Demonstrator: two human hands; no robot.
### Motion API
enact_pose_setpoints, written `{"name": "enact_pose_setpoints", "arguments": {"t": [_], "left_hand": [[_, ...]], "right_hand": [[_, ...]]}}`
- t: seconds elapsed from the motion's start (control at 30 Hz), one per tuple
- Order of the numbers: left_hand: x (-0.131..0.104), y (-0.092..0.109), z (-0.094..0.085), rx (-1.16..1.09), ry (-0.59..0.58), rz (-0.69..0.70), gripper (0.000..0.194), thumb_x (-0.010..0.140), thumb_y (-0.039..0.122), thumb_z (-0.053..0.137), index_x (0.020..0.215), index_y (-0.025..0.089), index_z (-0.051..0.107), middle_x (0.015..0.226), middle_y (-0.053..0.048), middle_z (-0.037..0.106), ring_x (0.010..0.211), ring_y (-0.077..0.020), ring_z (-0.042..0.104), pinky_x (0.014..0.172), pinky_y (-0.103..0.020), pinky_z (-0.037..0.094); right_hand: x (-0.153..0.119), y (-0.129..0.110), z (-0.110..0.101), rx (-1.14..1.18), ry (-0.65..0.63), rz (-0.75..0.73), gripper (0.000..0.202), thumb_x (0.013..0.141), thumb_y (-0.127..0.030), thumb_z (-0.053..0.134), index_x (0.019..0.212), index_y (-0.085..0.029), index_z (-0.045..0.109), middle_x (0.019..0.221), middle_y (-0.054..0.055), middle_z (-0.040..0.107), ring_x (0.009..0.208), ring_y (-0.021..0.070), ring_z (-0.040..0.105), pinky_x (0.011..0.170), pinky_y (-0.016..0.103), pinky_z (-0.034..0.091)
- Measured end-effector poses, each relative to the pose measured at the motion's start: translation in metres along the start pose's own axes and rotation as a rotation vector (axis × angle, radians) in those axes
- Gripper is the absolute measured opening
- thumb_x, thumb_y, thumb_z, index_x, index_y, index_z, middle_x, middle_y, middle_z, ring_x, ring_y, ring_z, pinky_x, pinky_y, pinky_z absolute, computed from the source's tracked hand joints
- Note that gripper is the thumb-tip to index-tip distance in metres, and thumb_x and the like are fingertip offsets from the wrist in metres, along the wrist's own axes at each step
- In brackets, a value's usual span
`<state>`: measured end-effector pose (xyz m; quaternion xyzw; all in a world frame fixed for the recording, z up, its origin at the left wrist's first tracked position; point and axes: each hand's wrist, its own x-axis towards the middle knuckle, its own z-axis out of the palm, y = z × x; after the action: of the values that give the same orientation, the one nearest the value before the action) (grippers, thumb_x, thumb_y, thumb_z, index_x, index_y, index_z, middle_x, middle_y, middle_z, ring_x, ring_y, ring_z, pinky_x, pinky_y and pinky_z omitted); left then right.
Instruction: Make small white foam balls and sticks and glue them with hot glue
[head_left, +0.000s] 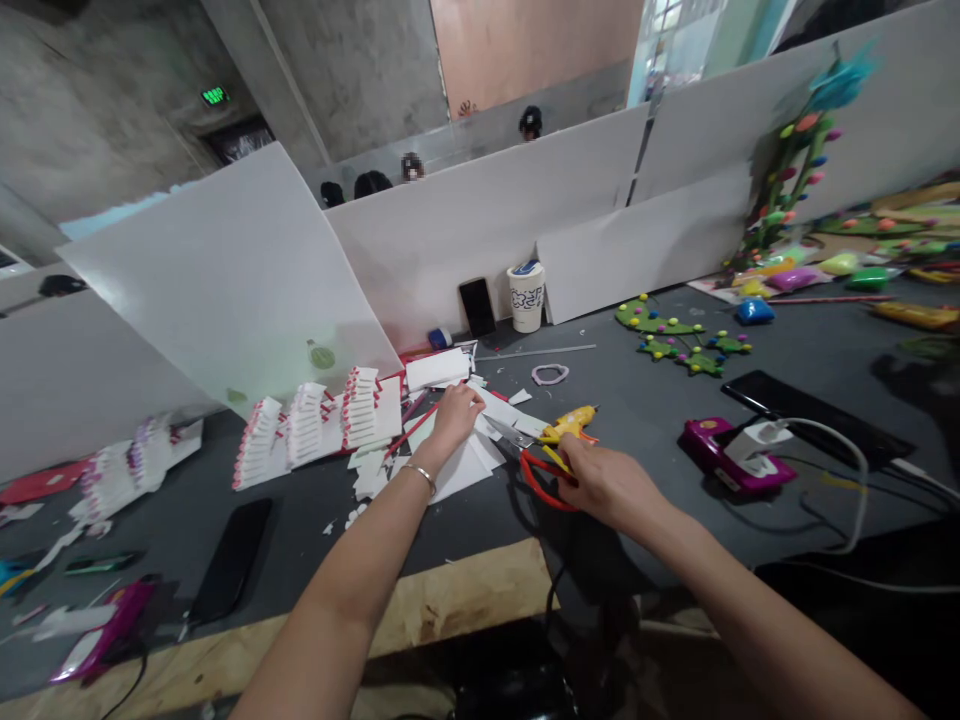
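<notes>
My right hand (611,482) grips scissors (541,490) with red and yellow handles, their blades pointing left towards my other hand. My left hand (456,418), with a bangle at the wrist, pinches white paper (499,408) near the blade tips. Beneath both hands lie more white paper sheets (465,472) and small scraps. A yellow glue gun (576,421) rests just beyond the scissors. Left of my left hand, a red pencil-like stick (411,432) lies across the scraps. Whether the blades touch the paper I cannot tell.
White cards with rows of red-tipped rolls (360,410) stand at left. Phones (231,555), a purple power strip (731,460) with cables, a paper cup (526,298) and green felt pieces (697,360) surround the work area. White boards (480,220) wall the back.
</notes>
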<state>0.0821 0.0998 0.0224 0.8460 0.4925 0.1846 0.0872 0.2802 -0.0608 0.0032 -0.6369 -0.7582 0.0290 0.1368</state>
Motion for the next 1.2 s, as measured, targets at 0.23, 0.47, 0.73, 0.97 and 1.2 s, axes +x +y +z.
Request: {"name": "enact_pose_setpoints", "arguments": {"t": [0.23, 0.47, 0.73, 0.97, 1.2], "left_hand": [[0.001, -0.008, -0.003, 0.051, -0.010, -0.131, 0.026, 0.094, 0.024, 0.040, 0.084, 0.017, 0.063, 0.079, -0.006, 0.067, 0.075, -0.0195, 0.060, 0.069, -0.030, 0.041], [-0.066, 0.005, -0.007, 0.155, -0.240, 0.131, 0.030, 0.074, 0.045, 0.072, 0.090, 0.020, 0.064, 0.101, -0.006, 0.067, 0.101, -0.0252, 0.056, 0.085, -0.036, 0.039], [-0.083, 0.011, 0.003, 0.158, -0.142, 0.131, 0.011, 0.087, 0.029, 0.059, 0.088, 0.021, 0.066, 0.101, -0.007, 0.065, 0.100, -0.0236, 0.055, 0.086, -0.039, 0.040], [-0.099, 0.004, -0.011, -0.679, 0.292, -0.316, 0.013, 0.076, 0.033, 0.066, 0.076, 0.019, 0.064, 0.078, -0.001, 0.067, 0.082, -0.0182, 0.062, 0.085, -0.034, 0.047], [-0.137, 0.002, -0.026, -1.212, 0.281, -0.583, 0.028, 0.070, 0.038, 0.071, 0.081, 0.020, 0.052, 0.073, 0.002, 0.066, 0.063, -0.0125, 0.066, 0.071, -0.032, 0.056]], "right_hand": [[0.001, 0.009, -0.006, 0.059, 0.026, 0.144, 0.012, 0.080, -0.025, 0.053, 0.088, -0.021, 0.046, 0.078, 0.005, 0.067, 0.063, 0.0193, 0.061, 0.050, 0.026, 0.021], [0.023, -0.008, -0.012, 0.102, 0.025, 0.269, 0.011, 0.084, -0.030, 0.048, 0.089, -0.020, 0.046, 0.077, 0.005, 0.067, 0.063, 0.0193, 0.063, 0.048, 0.026, 0.023], [0.053, -0.034, -0.007, -0.046, -0.027, 0.291, 0.016, 0.084, -0.018, 0.046, 0.098, -0.012, 0.052, 0.089, 0.015, 0.068, 0.076, 0.0245, 0.068, 0.055, 0.027, 0.040], [0.065, -0.026, 0.000, -0.056, -0.006, 0.274, 0.017, 0.088, -0.016, 0.045, 0.101, -0.010, 0.054, 0.095, 0.020, 0.066, 0.080, 0.0269, 0.066, 0.062, 0.031, 0.044], [0.052, -0.033, -0.001, 0.264, 0.083, -0.074, 0.038, 0.090, -0.037, 0.052, 0.119, -0.012, 0.053, 0.121, 0.020, 0.059, 0.114, 0.0318, 0.054, 0.093, 0.045, 0.042]]}}
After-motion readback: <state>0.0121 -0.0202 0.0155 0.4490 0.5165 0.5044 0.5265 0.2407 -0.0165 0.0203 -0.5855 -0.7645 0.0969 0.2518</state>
